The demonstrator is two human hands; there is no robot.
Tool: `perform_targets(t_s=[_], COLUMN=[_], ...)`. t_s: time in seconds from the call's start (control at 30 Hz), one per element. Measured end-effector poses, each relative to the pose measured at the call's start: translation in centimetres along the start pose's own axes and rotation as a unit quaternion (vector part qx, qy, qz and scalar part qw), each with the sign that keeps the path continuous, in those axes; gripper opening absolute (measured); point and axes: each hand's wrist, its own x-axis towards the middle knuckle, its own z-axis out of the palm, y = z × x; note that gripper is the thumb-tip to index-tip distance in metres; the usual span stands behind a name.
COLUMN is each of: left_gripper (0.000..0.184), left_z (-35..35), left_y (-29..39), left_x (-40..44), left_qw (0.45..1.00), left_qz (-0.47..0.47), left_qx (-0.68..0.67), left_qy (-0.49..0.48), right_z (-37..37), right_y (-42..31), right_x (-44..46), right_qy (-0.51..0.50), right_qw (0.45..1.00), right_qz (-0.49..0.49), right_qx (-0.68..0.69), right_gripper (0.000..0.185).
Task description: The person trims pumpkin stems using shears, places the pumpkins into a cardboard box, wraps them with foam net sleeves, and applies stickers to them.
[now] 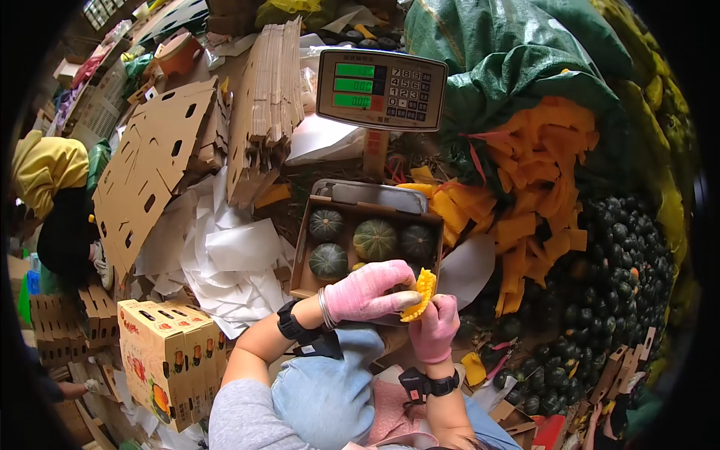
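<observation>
My left hand (367,291), in a pink glove, grips the left side of a yellow ridged foam piece (421,295) over the near edge of a cardboard box. My right hand (436,327), gloved in pink too, is closed on the foam's lower right side. Several dark green squashes (375,239) sit in the open box (301,247), which rests on a scale. The scale's display (381,90) stands behind the box with green readouts.
Flat cardboard stacks (262,105) and white paper sheets (240,251) lie left. Printed cartons (169,360) stand lower left. Orange foam pieces (540,150) spill from a green sack (517,52) at right, above piled squashes (615,255). A person in yellow (49,169) is far left.
</observation>
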Motion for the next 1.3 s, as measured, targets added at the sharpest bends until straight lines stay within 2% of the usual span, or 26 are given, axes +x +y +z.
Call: perform_targets(t_s=[0.07,0.13,0.17,0.2,0.3,0.33,0.4,0.47,0.5,0.6,0.7,0.73,0.77,0.8,0.87,0.9,0.93,0.97,1.0,1.07,1.13,1.17,1.2,1.23,1.27,1.3], left_gripper=[0.015,0.012,0.011,0.011,0.009,0.009,0.016,0.025,0.039,0.043,0.030,0.027,0.026,0.025,0.034,0.036,0.039,0.044,0.047,0.045,0.037,0.033,0.029,0.024,0.023,0.022], left_z=[0.1,0.5,0.8,1.1,1.3,1.3,1.5,1.9,2.1,2.5,1.4,1.1,0.8,0.5,-1.1,-2.1,-3.2,-3.9,-5.1,-4.6,-4.0,-3.9,-3.7,-3.1,-2.7,-2.4], left_y=[-0.6,-1.2,-1.4,-1.5,-1.6,-2.0,-2.7,-2.4,-1.4,-1.0,-3.2,-3.4,-3.6,-3.8,-3.6,-4.4,-5.2,-4.7,-4.7,-3.8,-2.0,-2.3,-2.5,-1.8,-2.1,-2.6], left_x=[0.2,0.4,0.5,0.6,0.7,0.7,1.0,1.2,1.4,1.7,0.3,-0.6,-1.4,-2.2,-3.3,-4.7,-6.1,-7.3,-8.0,-8.7,-7.5,-7.8,-7.9,-7.1,-7.1,-7.2], left_qw=[0.999,0.998,0.998,0.995,0.993,0.993,0.989,0.988,0.994,0.991,0.988,0.994,0.950,0.874,0.775,0.803,0.822,0.833,0.879,0.894,0.946,0.963,0.972,0.982,0.988,0.991], left_qz=[-0.031,0.019,0.057,0.094,0.118,0.119,0.147,0.148,0.109,0.015,-0.039,-0.097,-0.164,-0.229,-0.275,-0.347,-0.412,-0.354,-0.301,-0.260,-0.222,-0.220,-0.216,-0.180,-0.137,-0.094], left_qx=[-0.027,-0.053,-0.039,-0.026,-0.023,-0.025,-0.016,-0.011,0.008,0.042,0.141,-0.045,-0.264,-0.427,-0.561,-0.481,-0.393,-0.424,-0.351,-0.359,-0.229,-0.140,-0.050,0.048,0.068,0.089], left_qy=[-0.004,-0.001,-0.001,-0.001,0.003,0.001,-0.005,-0.035,-0.014,0.124,0.039,0.014,0.018,0.043,0.090,0.055,0.019,-0.046,-0.119,-0.063,-0.050,-0.063,-0.074,-0.029,0.001,0.031], right_z=[-0.5,-1.0,-0.6,-1.0,-1.5,-1.9,-2.1,-0.8,-0.1,0.1,1.8,2.3,2.7,1.9,2.4,2.6,1.9,2.4,2.9,3.6,4.7,5.7,6.6,7.0,7.1,7.0], right_y=[-0.6,-1.0,-0.3,-1.2,0.1,0.0,0.5,0.1,0.0,-2.3,-2.3,-2.2,-2.1,-1.7,-1.1,-1.1,-1.1,-1.2,-1.4,-2.6,-4.1,-5.3,-5.8,-6.6,-7.2,-7.0], right_x=[0.7,1.3,-0.1,0.6,0.6,1.0,1.1,0.7,0.4,1.5,1.1,1.1,0.5,1.0,-0.4,-1.3,-1.3,-2.0,-2.7,-2.8,-2.9,-3.1,-3.1,-2.9,-2.3,-2.0], right_qy=[-0.020,-0.041,-0.047,-0.004,0.022,0.051,-0.019,0.017,0.033,0.085,0.151,0.168,0.115,-0.007,-0.165,-0.164,-0.132,-0.123,-0.115,-0.154,-0.176,-0.115,-0.064,-0.019,0.025,0.008], right_qw=[0.991,0.963,0.898,0.812,0.798,0.718,0.824,0.876,0.897,0.862,0.841,0.838,0.850,0.950,0.849,0.594,0.420,0.390,0.361,0.385,0.461,0.546,0.535,0.566,0.596,0.577], right_qz=[0.063,0.129,0.211,0.313,0.370,0.408,0.399,0.377,0.360,0.412,0.401,0.394,0.392,0.280,0.345,0.488,0.471,0.445,0.417,0.426,0.445,0.452,0.470,0.481,0.490,0.487], right_qx=[0.115,0.233,0.383,0.493,0.474,0.562,0.402,0.301,0.254,0.281,0.330,0.339,0.332,0.135,0.365,0.618,0.764,0.797,0.826,0.804,0.748,0.696,0.699,0.669,0.636,0.656], right_gripper=[0.039,0.054,0.076,0.063,0.039,0.027,0.017,0.022,0.025,0.027,0.035,0.037,0.033,0.024,0.019,0.026,0.037,0.038,0.040,0.031,0.029,0.027,0.023,0.023,0.023,0.027])
